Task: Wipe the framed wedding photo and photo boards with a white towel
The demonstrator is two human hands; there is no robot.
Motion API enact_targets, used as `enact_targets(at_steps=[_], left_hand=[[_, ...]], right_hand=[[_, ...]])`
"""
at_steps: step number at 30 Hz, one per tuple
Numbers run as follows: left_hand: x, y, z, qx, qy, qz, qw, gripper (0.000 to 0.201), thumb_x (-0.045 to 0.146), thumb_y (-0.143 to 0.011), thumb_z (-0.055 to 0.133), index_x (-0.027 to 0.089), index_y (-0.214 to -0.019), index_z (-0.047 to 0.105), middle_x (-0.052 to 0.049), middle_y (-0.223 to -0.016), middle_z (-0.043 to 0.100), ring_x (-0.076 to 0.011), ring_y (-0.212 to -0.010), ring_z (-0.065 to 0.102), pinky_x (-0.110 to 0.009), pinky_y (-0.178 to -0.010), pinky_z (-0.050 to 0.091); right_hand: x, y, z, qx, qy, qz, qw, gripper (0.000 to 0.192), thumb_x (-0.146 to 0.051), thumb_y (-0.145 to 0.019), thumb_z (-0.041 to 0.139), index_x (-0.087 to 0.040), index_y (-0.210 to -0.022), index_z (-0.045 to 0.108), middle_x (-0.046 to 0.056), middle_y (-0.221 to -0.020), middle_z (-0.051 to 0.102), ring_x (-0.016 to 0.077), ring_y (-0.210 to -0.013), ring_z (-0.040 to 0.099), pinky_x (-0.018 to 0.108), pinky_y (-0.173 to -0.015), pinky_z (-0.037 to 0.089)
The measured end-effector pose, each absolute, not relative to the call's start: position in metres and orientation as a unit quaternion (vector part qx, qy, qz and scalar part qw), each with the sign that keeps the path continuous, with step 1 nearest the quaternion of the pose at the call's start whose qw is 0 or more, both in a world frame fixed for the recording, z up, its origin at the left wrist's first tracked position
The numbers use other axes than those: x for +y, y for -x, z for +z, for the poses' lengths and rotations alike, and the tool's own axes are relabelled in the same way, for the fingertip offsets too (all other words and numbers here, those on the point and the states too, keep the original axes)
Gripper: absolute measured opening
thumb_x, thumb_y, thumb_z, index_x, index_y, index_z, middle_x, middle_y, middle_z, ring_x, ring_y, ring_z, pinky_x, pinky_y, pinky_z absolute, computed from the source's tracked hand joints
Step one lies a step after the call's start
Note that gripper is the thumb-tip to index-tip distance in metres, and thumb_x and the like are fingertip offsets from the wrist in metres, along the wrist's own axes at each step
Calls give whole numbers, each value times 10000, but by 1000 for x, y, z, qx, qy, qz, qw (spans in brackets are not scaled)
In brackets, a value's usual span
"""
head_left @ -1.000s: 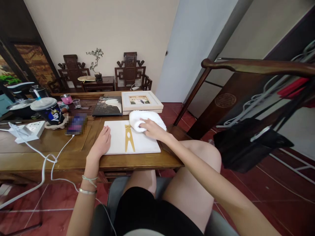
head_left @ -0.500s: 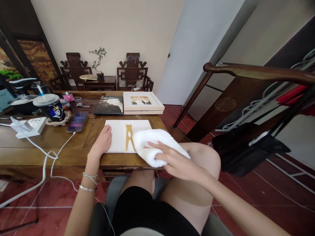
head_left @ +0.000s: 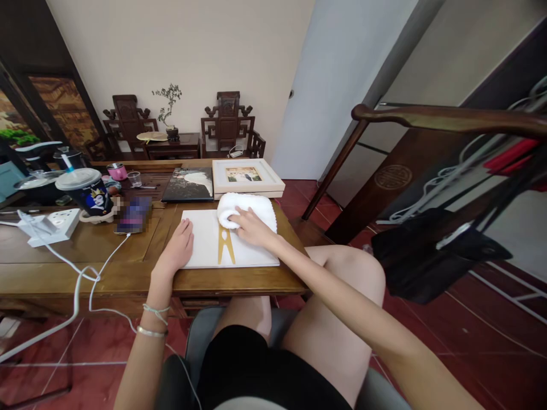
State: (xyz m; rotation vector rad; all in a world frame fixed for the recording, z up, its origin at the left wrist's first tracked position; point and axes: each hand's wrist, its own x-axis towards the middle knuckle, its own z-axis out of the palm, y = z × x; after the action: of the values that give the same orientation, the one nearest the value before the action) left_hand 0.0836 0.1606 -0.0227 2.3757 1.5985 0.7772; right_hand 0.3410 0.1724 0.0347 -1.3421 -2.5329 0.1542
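Observation:
A white canvas board (head_left: pixel 252 253) with a gold cat figure (head_left: pixel 225 246) lies flat on the wooden table (head_left: pixel 85 250) in front of me. My left hand (head_left: pixel 179 245) rests flat on the board's left edge. My right hand (head_left: pixel 251 225) presses a folded white towel (head_left: pixel 248 205) onto the board's far right part, covering the top of the gold figure. I sit on a chair with my knees under the table's right end.
Behind the board lie a white framed picture (head_left: pixel 247 176) and a dark photo print (head_left: pixel 188 183). To the left are a phone (head_left: pixel 133 215) on a white cable, a lidded cup (head_left: pixel 88 192), a power strip (head_left: pixel 51 225). A dark wooden chair back (head_left: pixel 427 117) stands at right.
My right hand slid the towel from the board's top right down to its near right corner, then back up to the far edge. My left hand stayed on the board.

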Motion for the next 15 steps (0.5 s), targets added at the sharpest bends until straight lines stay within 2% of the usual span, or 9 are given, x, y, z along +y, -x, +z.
enact_targets(at_steps=[6, 12, 15], left_hand=[[160, -86, -22, 542, -795, 256, 94, 525, 260, -957, 292, 18, -1403, 427, -226, -1538, 353, -287, -1471, 262, -471, -1217, 215], [160, -87, -21, 543, -799, 243, 91, 545, 257, -960, 272, -22, -1409, 403, -249, -1542, 332, -295, -1475, 245, -475, -1217, 210], [159, -86, -21, 539, -798, 251, 96, 532, 265, -965, 280, 24, -1422, 406, -216, -1547, 344, -280, -1476, 247, -478, -1218, 209]], right_hand=[[102, -342, 41, -900, 419, 61, 101, 532, 50, -740, 409, -124, -1190, 633, 168, -1511, 428, 340, -1452, 272, 644, -1122, 247], [29, -359, 49, -924, 359, 96, 93, 465, 69, -679, 417, -127, -999, 693, 146, -1535, 395, 343, -1468, 214, 624, -1164, 205], [26, -363, 49, -928, 345, 104, 96, 474, 70, -661, 416, -133, -993, 686, 147, -1535, 392, 332, -1468, 217, 619, -1166, 210]])
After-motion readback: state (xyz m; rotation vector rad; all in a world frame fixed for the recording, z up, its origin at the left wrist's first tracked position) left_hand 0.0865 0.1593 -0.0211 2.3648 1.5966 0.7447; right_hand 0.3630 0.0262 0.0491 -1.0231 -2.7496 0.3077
